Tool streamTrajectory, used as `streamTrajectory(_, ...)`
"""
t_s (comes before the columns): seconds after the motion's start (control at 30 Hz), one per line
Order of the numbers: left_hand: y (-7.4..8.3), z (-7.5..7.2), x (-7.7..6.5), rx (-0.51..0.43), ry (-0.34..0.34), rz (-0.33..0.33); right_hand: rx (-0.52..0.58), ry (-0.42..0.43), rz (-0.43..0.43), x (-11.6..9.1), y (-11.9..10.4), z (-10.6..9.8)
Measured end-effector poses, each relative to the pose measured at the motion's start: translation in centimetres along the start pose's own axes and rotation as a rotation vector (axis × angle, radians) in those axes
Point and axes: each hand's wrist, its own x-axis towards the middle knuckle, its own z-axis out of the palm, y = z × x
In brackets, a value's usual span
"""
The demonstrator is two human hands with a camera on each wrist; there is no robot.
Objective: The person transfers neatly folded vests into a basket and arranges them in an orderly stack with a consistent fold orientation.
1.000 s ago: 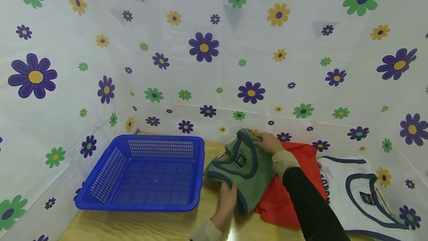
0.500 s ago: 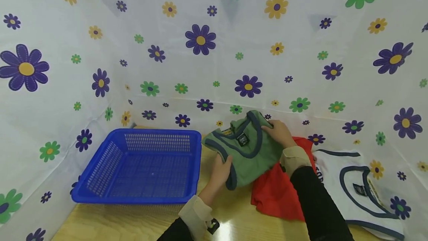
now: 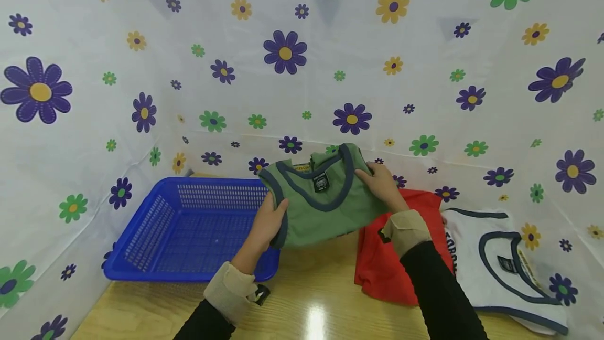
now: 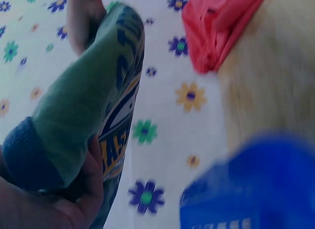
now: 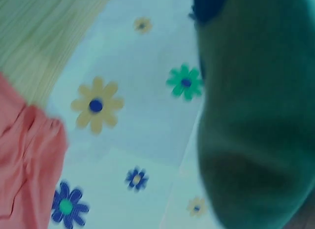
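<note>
A folded green shirt (image 3: 330,219) with dark blue trim hangs above the table between both hands. Its left edge is gripped by the left hand (image 3: 268,223), thumb on the front. At the opposite edge the right hand (image 3: 381,185) pinches the cloth near the shoulder. The left wrist view shows printed lettering on the underside of the shirt (image 4: 74,106), with left-hand fingers (image 4: 92,182) curled beneath it. Green cloth (image 5: 256,115) fills the right side of the right wrist view. The shirt's left end overlaps the right rim of a blue plastic basket (image 3: 189,277) in the head view.
Right of the green shirt lies a red garment (image 3: 387,272) on the wooden table (image 3: 302,298). Beside it, a white shirt (image 3: 500,287) with dark trim lies near the right wall. A flower-printed curtain (image 3: 226,93) encloses the back and sides.
Both hands have lifted the green shirt off the table and carried it left, up to the basket's right edge. More of the red garment is uncovered.
</note>
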Motion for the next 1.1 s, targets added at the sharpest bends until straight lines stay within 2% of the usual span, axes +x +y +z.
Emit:
streamTrajectory(0.27, 0.0, -5.9, -0.5, 0.004, -0.056, -0.04, 0.207, -0.011, 0.095, 0.0, -3.4, 3.1)
streamTrajectory(0.43, -0.5, -9.3, -0.6, 0.013, -0.103, -0.09, 0.273, 0.022, 0.105, -0.1, -5.3, 5.1)
streamTrajectory(0.63, -1.5, -13.4, -0.3, -0.02, -0.164, -0.1, 0.354, 0.019, 0.103, -0.5, -7.5, 7.4)
streamTrajectory(0.93, -3.6, -18.0, -0.4, 0.0, -0.196, -0.159, 0.396, -0.066, 0.102, -0.9, -10.2, 11.3)
streamTrajectory(1.1, -5.0, -20.5, -0.1, -0.048, -0.229, -0.18, 0.438, -0.079, 0.112, -1.0, -11.2, 13.3)
